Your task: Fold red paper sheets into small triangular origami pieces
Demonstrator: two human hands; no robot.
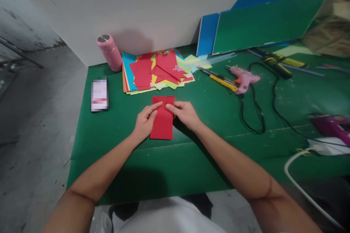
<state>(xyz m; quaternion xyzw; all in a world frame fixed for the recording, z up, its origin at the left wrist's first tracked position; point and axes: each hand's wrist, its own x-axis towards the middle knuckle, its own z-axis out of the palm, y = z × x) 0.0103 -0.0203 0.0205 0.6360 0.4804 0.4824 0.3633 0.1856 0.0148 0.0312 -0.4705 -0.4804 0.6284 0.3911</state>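
A folded sheet of red paper [162, 126] stands out in the middle, held just above or on the green tabletop; I cannot tell which. My left hand [144, 121] grips its left side, with the index finger and thumb lying over the upper part. On the right edge, my right hand [187, 114] pinches the paper, thumb on top and the other fingers curled behind it, mostly hidden. Both thumbs are close to the paper's upper end. Just beyond lies a pile of coloured paper [142, 72] in red, blue, yellow and green.
A pink bottle [111, 54] and a blurred-out phone [100, 95] stand left on the green table [123, 174]. Rightward lie clear glue sticks [205, 62], a yellow cutter [222, 81], a pink glue gun [243, 79], black cable, a purple tool [332, 129] and a white power strip [329, 146].
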